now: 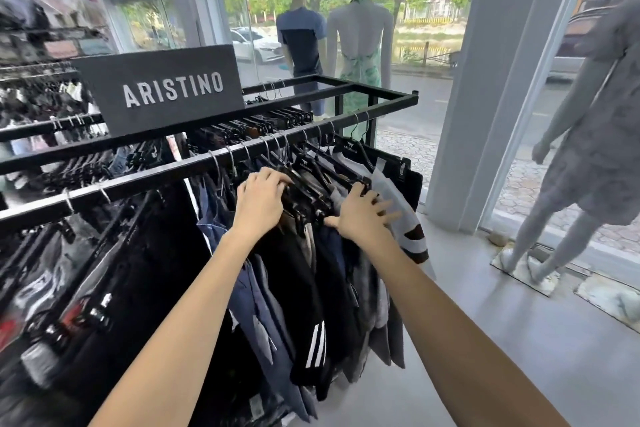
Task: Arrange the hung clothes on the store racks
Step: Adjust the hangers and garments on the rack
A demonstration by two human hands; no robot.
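Trousers (304, 274) are hanging along the black rack rail (194, 166) at mid-frame, under the ARISTINO sign (162, 90). Your left hand (259, 201) is curling its fingers over the black clip hangers (308, 187). Just right, your right hand (362, 215) is pressing spread fingers against a white garment (398, 204).

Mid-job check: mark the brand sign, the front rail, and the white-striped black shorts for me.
brand sign (162, 92): head view, middle of its dark face, on the lettering.
front rail (138, 184): head view, bare stretch of the black bar left of the hands.
white-striped black shorts (317, 345): head view, on the white stripes near the hem.
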